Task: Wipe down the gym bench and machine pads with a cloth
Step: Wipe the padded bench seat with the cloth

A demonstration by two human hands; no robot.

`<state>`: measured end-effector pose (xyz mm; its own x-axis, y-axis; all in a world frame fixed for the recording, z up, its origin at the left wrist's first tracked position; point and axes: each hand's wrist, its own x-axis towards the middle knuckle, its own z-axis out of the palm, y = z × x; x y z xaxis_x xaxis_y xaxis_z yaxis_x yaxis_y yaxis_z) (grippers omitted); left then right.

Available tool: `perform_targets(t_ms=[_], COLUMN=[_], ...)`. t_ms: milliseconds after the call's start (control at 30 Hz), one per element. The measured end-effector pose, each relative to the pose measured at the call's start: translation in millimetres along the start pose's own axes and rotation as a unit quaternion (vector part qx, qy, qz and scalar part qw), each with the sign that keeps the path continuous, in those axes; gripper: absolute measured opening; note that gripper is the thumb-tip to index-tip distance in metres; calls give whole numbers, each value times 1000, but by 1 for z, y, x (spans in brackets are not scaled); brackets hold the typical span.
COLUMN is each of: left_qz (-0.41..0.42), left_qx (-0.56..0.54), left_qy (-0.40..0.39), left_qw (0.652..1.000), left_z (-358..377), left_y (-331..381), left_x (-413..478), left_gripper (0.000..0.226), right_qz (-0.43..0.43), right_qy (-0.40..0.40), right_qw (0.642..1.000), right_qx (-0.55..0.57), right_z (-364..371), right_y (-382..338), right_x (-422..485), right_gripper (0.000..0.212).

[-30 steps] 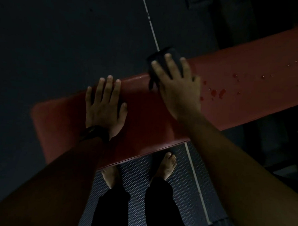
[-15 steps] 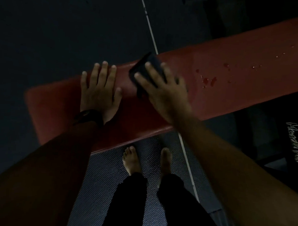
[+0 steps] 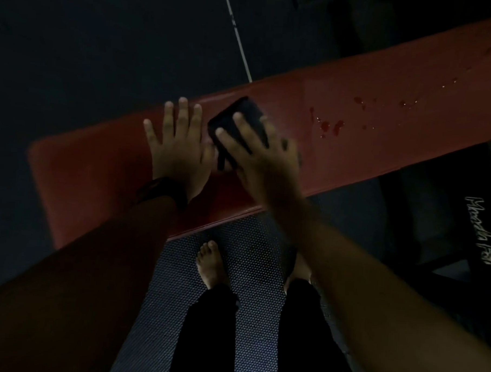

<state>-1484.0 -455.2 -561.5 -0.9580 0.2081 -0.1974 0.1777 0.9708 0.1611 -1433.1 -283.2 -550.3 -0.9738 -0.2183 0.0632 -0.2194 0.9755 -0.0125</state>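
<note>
I'm seeing right hand point(image 3: 263, 164) pressing cloth point(image 3: 240, 111) flat mid-frame, fingers spread; left hand point(image 3: 177, 152) lying splayed just beside it. The bench point(image 3: 396, 116) is running toward upper right, droplets point(image 3: 330, 127) sitting that way, right hand nearer.

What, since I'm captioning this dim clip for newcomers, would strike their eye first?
The long red padded bench crossing the dark frame stands out first. On it the right hand presses a dark folded cloth flat, beside the left hand lying open on the padding. Wet droplets glisten on the bench to the cloth's right.
</note>
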Motion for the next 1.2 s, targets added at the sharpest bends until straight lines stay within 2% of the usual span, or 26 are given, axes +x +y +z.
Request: perform_targets(t_ms=[33, 67, 167, 233, 300, 367, 467, 500, 533, 567, 600, 667, 700, 733, 800, 867, 967, 1033, 1100, 1200], left_qz=[-5, -10, -21, -19, -13, -18, -32, -30, -27, -22, -18, -19, -22, -26, -24, -4, 16, 15, 18, 22], left_qx=[-3, -5, 3, 10, 16, 18, 17, 19, 20, 20, 22, 24, 23, 19, 17, 22, 21, 10, 12, 28], left_qy=[1, 1, 2, 1, -4, -5, 3, 6, 6, 6, 6, 9, 10, 11, 14, 12, 13, 22, 29, 33], left_qw=[1000, 1000, 1000, 1000, 1000, 1000, 999, 999, 999, 1000, 1000, 999, 999, 999, 999, 1000, 1000, 1000, 999, 999], left_z=[0, 1, 2, 1, 1, 1, 4, 5, 6, 7, 7, 7, 7, 6, 4, 4, 6, 7, 7, 7], left_y=[3, 6, 10, 15, 21, 28, 34, 36, 37, 38, 38, 38, 40, 41, 49, 57, 61, 58, 57, 58], left_x=[0, 1, 4, 10, 17, 22, 21, 21, 21, 21, 22, 22, 23, 23, 27, 32, 35, 35, 34, 35], left_gripper=[64, 64, 65, 67, 67, 66, 66, 66, 66, 66, 66, 66, 66, 66, 66, 64, 60, 59, 60, 61], right_qz=[22, 82, 329, 383, 339, 246, 60, 20, 16, 54, 129, 316, 377, 400, 367, 276, 139, 100, 163, 363], right_qy=[-11, -25, 9, 25, 19, 34, 33, 18, -2, -18, -17, 10, 16, 18, 13, 9, 1, -8, -24, -24], right_qw=[1000, 996, 943, 923, 939, 967, 997, 1000, 1000, 998, 991, 948, 925, 915, 929, 959, 988, 994, 986, 929], right_qx=[-5, 5, 42, 38, 47, 57, 22, 3, -3, 2, 15, 42, 44, 41, 52, 62, 67, 38, 35, 68], right_z=[-1, -3, -7, -4, 0, 3, 3, 2, 0, -2, -3, -6, -8, -8, -9, -7, -2, -3, -6, -8], right_y=[20, 35, 26, -13, -44, -40, 16, 37, 55, 69, 77, 68, 52, 31, -8, -26, 3, 38, 70, 82], right_x=[4, 3, -22, -40, -52, -46, -15, -6, -2, -2, -6, -23, -31, -39, -46, -44, -22, -5, 3, -6], right_gripper=[62, 66, 65, 62, 57, 51, 56, 58, 60, 61, 61, 62, 63, 63, 62, 59, 58, 59, 62, 66])
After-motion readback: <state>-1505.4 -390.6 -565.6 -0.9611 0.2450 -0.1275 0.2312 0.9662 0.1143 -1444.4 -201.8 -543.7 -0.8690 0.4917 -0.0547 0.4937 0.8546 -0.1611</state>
